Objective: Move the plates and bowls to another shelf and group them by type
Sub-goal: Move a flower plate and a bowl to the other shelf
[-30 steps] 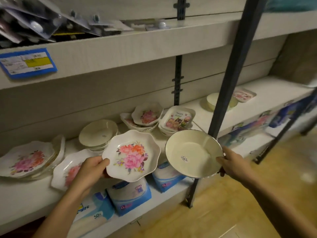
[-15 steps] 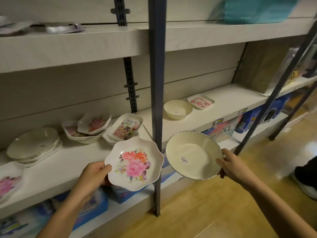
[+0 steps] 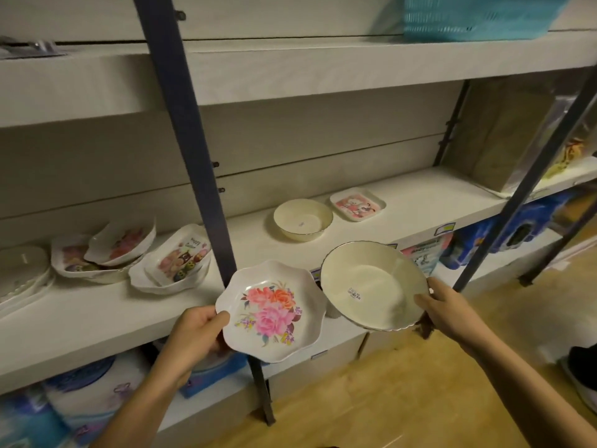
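Observation:
My left hand [image 3: 195,336] grips the left rim of a scalloped floral plate [image 3: 270,310], held in front of the shelf edge. My right hand [image 3: 447,310] grips the right rim of a plain cream bowl [image 3: 374,284], tilted toward me. On the right shelf section [image 3: 416,205] stand a cream bowl [image 3: 303,219] and a square cartoon plate [image 3: 357,204]. Left of the dark post [image 3: 197,156] lie a cartoon dish stack [image 3: 174,261], floral bowls [image 3: 106,250] and cream plates [image 3: 19,273] at the far left edge.
The dark post stands between the two shelf sections, just behind the floral plate. A teal basket [image 3: 478,16] sits on the upper shelf. Packaged goods [image 3: 80,399] fill the bottom shelf. A second post [image 3: 529,179] slants at right. A dark shoe [image 3: 581,373] is on the wooden floor.
My view and both hands have shifted right along the shelf. The floral plate and cream bowl stay in my hands, now in front of the post and right section.

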Action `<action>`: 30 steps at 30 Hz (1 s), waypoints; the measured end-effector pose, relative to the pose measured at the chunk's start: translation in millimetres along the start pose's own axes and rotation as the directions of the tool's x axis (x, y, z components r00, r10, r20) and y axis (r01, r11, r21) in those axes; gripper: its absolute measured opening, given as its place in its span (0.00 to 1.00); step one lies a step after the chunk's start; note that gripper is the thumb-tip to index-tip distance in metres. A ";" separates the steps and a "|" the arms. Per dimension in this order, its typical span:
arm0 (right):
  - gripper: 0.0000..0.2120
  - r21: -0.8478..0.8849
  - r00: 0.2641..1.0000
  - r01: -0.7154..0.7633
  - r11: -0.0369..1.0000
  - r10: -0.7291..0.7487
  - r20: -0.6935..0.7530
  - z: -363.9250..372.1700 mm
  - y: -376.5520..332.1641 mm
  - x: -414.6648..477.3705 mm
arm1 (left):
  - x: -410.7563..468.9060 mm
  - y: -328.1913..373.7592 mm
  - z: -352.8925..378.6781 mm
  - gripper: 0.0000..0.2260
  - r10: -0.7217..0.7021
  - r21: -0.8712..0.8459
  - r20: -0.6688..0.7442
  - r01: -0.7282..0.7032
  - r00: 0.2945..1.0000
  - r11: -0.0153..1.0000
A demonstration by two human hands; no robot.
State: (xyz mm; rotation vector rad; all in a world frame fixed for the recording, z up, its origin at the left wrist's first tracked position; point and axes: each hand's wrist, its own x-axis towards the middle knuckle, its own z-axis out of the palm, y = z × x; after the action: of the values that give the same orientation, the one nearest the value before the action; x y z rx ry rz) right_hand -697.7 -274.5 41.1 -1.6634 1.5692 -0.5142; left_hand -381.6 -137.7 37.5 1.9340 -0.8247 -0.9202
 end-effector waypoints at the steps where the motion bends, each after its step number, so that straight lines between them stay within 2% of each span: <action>1: 0.13 0.004 1.000 0.013 1.000 -0.013 0.008 -4.9 2.4 9.7 | 3.8 5.0 8.9 0.11 -0.004 0.001 -0.011 0.004 1.000 1.000; 5: 0.17 0.030 0.997 0.056 0.998 -0.058 0.059 -24.0 5.7 59.5 | 23.9 22.5 41.4 0.09 -0.017 -0.006 -0.065 0.016 0.998 1.000; 12: 0.09 -0.024 0.981 0.128 0.991 -0.123 0.148 -56.5 -5.5 151.4 | 53.7 47.6 78.3 0.09 -0.053 -0.015 -0.203 0.051 0.978 0.999; 17: 0.08 -0.033 0.961 0.170 0.985 -0.158 0.228 -65.3 -13.5 206.4 | 67.8 56.8 95.8 0.10 -0.160 -0.046 -0.327 0.154 0.931 0.987; 21: 0.08 -0.054 0.923 0.254 0.966 -0.225 0.313 -59.1 -22.7 252.9 | 69.7 66.1 110.9 0.13 -0.218 -0.070 -0.336 0.207 0.916 0.976; 25: 0.07 -0.013 0.869 0.320 0.947 -0.288 0.402 -37.7 -40.1 293.4 | 65.6 70.9 124.5 0.08 -0.310 -0.154 -0.422 0.269 0.852 0.951; 28: 0.04 0.023 0.844 0.351 0.936 -0.327 0.424 -11.0 -55.6 315.7 | 62.5 80.2 130.2 0.08 -0.336 -0.195 -0.477 0.275 0.812 0.942; 30: 0.07 0.018 0.847 0.356 0.934 -0.331 0.417 10.1 -65.8 327.8 | 60.6 83.5 130.7 0.10 -0.318 -0.198 -0.512 0.250 0.798 0.948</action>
State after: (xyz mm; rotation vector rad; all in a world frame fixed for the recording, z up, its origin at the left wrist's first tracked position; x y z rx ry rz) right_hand -596.0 -592.0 14.3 -1.9625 0.9890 -0.2644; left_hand -475.8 -274.9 40.8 2.0901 -0.1412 -0.5192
